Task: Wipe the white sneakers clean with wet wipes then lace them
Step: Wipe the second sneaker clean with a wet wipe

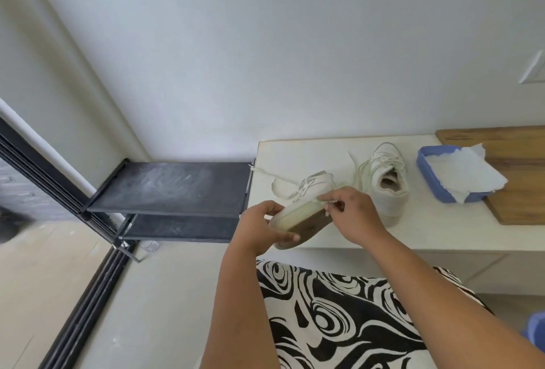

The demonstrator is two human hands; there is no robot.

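My left hand [262,227] grips a white sneaker [303,215] tipped on its side, its brown sole facing me, over the front left of the white table [413,233]. At the sneaker's upper edge my right hand [351,212] pinches its pale lace [321,199]. The lace's loose end trails left toward the table's edge. The second white sneaker [387,184] stands upright further back, heel toward me, partly laced with slack loops. A blue tray [427,175] holding white wet wipes [463,174] sits to its right.
A wooden board [519,203] lies under the tray at the table's right. A black two-tier shoe rack [174,186] stands left of the table against the wall. A black-and-white patterned cloth [339,309] covers my lap. A blue object [535,330] shows at the right edge.
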